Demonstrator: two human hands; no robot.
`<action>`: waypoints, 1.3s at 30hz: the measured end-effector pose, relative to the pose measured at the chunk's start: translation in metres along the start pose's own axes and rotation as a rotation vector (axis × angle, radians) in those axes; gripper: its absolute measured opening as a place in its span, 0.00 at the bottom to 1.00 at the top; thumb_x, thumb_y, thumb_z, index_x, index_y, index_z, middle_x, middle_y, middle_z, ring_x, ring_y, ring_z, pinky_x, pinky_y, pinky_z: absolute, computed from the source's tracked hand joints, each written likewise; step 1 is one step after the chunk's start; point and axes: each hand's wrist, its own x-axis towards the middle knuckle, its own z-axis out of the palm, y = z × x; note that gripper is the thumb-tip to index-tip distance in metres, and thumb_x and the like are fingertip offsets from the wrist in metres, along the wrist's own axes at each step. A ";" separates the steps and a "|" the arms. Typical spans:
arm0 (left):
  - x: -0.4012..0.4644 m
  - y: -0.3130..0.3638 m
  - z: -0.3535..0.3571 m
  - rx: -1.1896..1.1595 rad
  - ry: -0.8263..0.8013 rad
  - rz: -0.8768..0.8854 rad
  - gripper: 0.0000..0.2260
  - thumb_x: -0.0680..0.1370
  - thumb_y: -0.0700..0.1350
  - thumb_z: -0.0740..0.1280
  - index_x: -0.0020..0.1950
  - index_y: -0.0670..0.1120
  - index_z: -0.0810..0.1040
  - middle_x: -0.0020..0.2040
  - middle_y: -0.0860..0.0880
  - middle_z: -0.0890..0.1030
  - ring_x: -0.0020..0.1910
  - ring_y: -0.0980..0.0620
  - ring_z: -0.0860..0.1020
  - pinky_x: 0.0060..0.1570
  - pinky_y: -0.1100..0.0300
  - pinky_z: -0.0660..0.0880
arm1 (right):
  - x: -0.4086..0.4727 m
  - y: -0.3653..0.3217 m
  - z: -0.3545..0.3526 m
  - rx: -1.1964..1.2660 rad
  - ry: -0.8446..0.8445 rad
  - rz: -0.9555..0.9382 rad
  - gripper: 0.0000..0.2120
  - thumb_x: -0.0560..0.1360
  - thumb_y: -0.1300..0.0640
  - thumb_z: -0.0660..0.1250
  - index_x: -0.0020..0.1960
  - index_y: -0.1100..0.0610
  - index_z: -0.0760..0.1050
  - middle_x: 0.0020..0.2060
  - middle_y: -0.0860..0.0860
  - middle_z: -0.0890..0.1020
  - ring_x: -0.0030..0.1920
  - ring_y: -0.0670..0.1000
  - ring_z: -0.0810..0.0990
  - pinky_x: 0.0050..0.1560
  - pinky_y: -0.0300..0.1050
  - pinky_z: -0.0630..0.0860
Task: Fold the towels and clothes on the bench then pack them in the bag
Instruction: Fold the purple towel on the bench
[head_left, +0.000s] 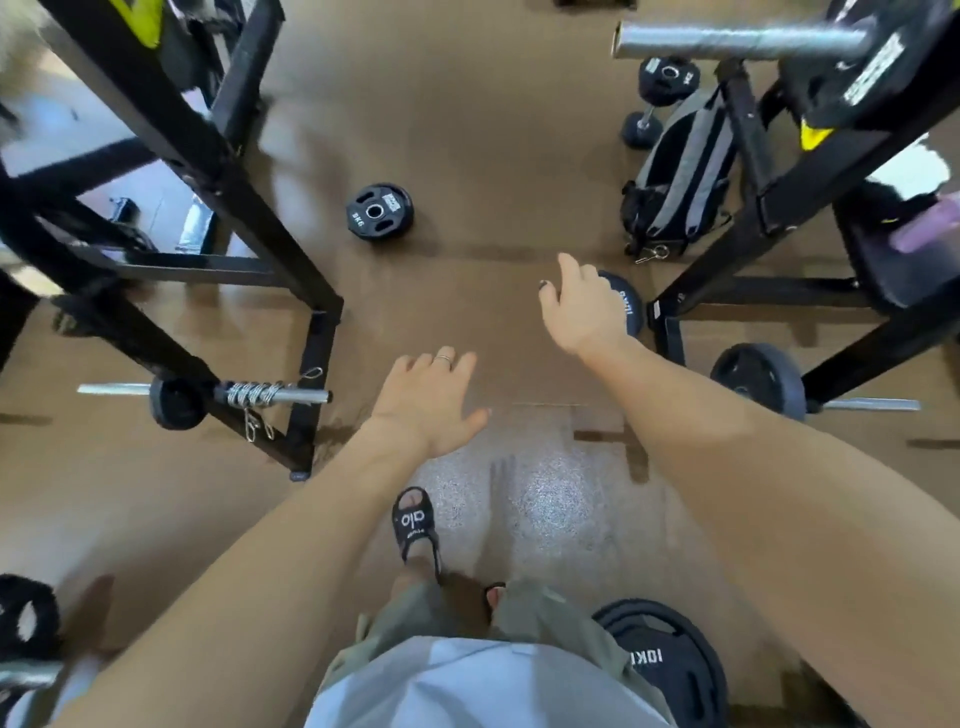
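Step in hand, as judged: fetch bag (678, 176) (fwd-right on floor, against rack (769, 208)); w/ left hand (431, 405) and right hand (582, 306) both released, empty, reach right hand past weight plate (626, 306), grip top of bag; towels/clothes not clearly visible.

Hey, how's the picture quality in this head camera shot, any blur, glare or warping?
Head view: strong wide-angle warping bends the black rack frames outward; a bright glare patch sits on the speckled floor near the sandal; edges smear with motion blur, especially top left and the purple object at right; both hands stay fairly sharp.
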 end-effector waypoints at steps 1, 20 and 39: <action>0.014 -0.006 -0.006 0.012 0.002 0.020 0.34 0.79 0.65 0.58 0.79 0.47 0.58 0.73 0.43 0.69 0.70 0.42 0.71 0.69 0.47 0.64 | 0.011 0.000 -0.004 -0.001 0.011 0.017 0.25 0.84 0.47 0.52 0.78 0.55 0.59 0.69 0.61 0.71 0.66 0.65 0.71 0.63 0.60 0.69; 0.316 -0.071 -0.173 0.146 0.009 0.248 0.32 0.80 0.65 0.57 0.79 0.49 0.59 0.73 0.44 0.69 0.70 0.41 0.70 0.68 0.47 0.64 | 0.246 -0.020 -0.089 0.112 0.214 0.136 0.26 0.84 0.48 0.53 0.79 0.56 0.58 0.67 0.59 0.73 0.64 0.62 0.73 0.63 0.57 0.70; 0.619 -0.038 -0.361 0.265 0.089 0.112 0.31 0.80 0.63 0.59 0.78 0.49 0.59 0.75 0.43 0.67 0.71 0.40 0.70 0.68 0.45 0.66 | 0.569 0.040 -0.216 0.145 0.214 -0.025 0.24 0.85 0.48 0.53 0.78 0.55 0.60 0.66 0.59 0.75 0.64 0.62 0.75 0.61 0.57 0.70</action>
